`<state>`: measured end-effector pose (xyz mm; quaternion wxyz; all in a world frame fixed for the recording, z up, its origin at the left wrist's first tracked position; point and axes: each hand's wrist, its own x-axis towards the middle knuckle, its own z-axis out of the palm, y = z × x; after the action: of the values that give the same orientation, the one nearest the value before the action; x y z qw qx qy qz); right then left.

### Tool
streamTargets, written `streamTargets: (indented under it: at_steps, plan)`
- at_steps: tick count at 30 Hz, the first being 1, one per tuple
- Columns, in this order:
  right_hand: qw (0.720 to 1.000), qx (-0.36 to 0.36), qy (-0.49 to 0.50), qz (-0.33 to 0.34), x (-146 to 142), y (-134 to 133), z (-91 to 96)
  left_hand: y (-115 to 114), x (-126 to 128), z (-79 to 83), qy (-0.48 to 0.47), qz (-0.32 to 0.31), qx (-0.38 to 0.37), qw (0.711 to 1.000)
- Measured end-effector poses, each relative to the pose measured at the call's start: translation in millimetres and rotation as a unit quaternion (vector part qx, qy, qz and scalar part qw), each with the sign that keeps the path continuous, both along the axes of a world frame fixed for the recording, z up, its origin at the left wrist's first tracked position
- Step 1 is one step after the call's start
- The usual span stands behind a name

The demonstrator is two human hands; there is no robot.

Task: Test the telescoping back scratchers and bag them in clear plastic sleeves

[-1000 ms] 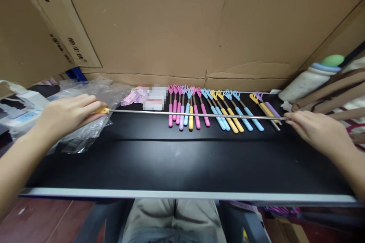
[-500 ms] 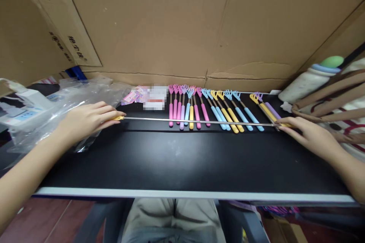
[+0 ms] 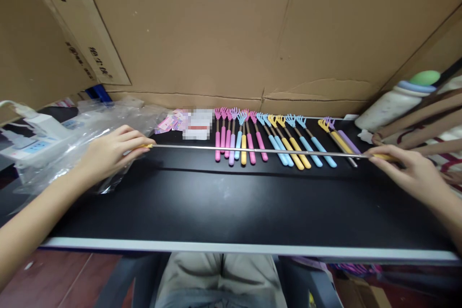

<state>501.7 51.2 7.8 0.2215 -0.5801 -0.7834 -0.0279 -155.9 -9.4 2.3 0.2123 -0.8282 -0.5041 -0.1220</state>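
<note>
Stretched out between my two hands is a telescopic back scratcher point(image 3: 254, 150) with a thin metal rod and yellow ends. My left hand point(image 3: 115, 148) pinches its yellow left end, which is mostly covered by the fingers. My right hand point(image 3: 407, 166) grips the yellow handle at the other end. Behind the rod lies a row of collapsed back scratchers in pink point(image 3: 217, 147), purple point(image 3: 231, 149), blue point(image 3: 324, 151) and yellow point(image 3: 301, 154), claws toward the cardboard. At the right of the row, a yellow one point(image 3: 342, 142) lies beside a purple one point(image 3: 348, 141).
Clear plastic bags point(image 3: 104, 115) and a white power strip point(image 3: 43, 142) lie at the left. Small printed cards point(image 3: 173, 121) and a white label point(image 3: 198, 125) are behind. A bottle point(image 3: 393, 103) leans at the right near a striped bag point(image 3: 433, 130). Cardboard point(image 3: 202, 33) walls the back.
My right hand has moved rightward and my left hand slightly left, so the rod between them is longer. The rod sits a little higher in view.
</note>
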Motion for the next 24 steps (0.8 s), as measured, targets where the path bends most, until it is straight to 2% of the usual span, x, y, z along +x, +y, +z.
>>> streamTargets:
  at_steps: [4,9,11,13,15,18,21,24]
  plan:
    - [0.999,0.038,-0.022,0.032,-32.6,-10.3,3.9,0.8,16.4,4.5,0.007,-0.036,0.026,0.999]
    - [0.991,0.071,-0.069,0.087,-118.0,-25.7,3.4,5.9,84.3,3.3,0.018,-0.173,0.072,0.982]
    - [0.984,0.081,-0.082,0.134,-150.4,-31.5,2.7,6.9,112.4,3.0,0.017,-0.211,0.096,0.973]
    - [0.980,0.077,-0.085,0.160,-173.1,-35.6,2.0,7.5,131.5,4.1,0.016,-0.216,0.108,0.970]
    - [0.981,0.075,-0.084,0.157,-184.5,-37.5,1.5,7.9,139.5,5.8,0.008,-0.208,0.110,0.972]
    - [0.983,0.067,-0.081,0.150,-189.0,-38.2,1.5,7.6,138.5,7.2,0.003,-0.195,0.104,0.975]
    - [0.982,0.043,-0.075,0.168,-195.4,-39.3,2.4,5.3,139.4,6.1,-0.005,-0.191,0.086,0.978]
    - [0.980,0.017,-0.065,0.188,-212.5,-42.4,3.1,2.6,152.5,3.2,-0.023,-0.202,0.079,0.976]
